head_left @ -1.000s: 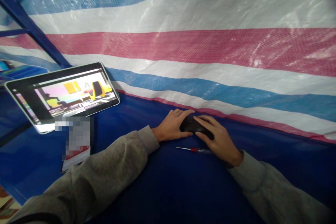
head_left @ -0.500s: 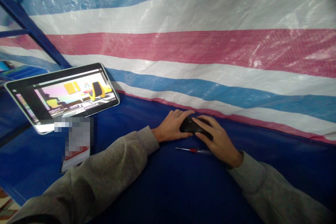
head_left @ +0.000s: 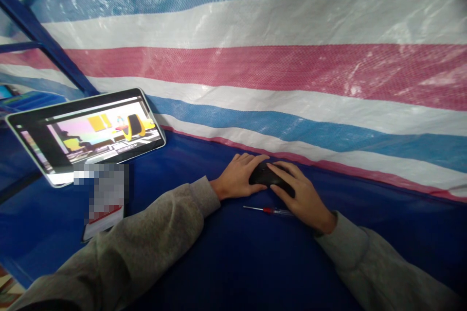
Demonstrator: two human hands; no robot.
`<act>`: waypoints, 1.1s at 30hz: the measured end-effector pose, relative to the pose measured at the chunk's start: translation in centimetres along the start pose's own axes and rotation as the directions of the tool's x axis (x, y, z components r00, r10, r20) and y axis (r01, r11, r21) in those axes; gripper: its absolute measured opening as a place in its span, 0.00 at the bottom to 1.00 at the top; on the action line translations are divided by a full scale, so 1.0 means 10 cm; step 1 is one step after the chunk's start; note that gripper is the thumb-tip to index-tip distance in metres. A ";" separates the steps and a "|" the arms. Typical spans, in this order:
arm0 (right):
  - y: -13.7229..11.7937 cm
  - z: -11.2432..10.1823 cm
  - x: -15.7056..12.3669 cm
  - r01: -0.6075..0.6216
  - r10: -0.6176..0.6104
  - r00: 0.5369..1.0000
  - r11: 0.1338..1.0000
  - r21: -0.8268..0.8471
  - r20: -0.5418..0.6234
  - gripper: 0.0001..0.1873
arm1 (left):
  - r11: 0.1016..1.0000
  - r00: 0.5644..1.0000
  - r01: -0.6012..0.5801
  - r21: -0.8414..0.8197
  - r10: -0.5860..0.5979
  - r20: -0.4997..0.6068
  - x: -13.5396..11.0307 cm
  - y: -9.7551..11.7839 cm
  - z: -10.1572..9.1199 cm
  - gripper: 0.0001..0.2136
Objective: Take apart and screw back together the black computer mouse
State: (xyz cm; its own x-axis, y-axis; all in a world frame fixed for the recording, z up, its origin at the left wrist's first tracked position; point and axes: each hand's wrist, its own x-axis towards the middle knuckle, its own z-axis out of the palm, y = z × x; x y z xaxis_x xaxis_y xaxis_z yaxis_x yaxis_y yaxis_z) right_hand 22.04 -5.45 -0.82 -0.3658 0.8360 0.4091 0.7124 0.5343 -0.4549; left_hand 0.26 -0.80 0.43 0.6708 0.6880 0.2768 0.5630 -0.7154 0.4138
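A small black object (head_left: 263, 175), shaped like a computer mouse, lies on the blue surface (head_left: 233, 252) close to the striped tarp. My left hand (head_left: 237, 176) grips its left end with fingers curled round it. My right hand (head_left: 301, 194) covers its right end, fingers laid over the top and closed on it. A thin screwdriver (head_left: 268, 210) with a red collar and clear handle lies flat just in front of both hands; its handle end is tucked under my right palm. Both sleeves are grey.
A tablet (head_left: 87, 131) showing a cartoon leans at the left. Below it lies a white and red booklet (head_left: 104, 214), partly blurred out. A striped blue, white and red tarp (head_left: 277, 73) forms the back wall. A blue metal frame (head_left: 44, 39) stands at the far left.
None beyond a slight shift of the view; both hands stay on the black object and the screwdriver has not moved.
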 end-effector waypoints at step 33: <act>-0.03 -0.10 0.08 -0.146 0.146 0.955 0.989 0.020 -0.256 0.15 | 0.984 0.984 -0.174 0.024 0.175 -0.037 -0.01 -0.02 0.01 0.21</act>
State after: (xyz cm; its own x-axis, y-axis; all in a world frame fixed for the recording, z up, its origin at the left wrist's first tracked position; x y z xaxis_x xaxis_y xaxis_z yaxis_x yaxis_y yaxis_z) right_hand 22.11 -5.09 0.43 -0.0918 0.8449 0.5270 0.7458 0.4090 -0.5259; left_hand 0.13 -0.76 0.27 0.7403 0.5566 0.3769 0.4495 -0.8268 0.3381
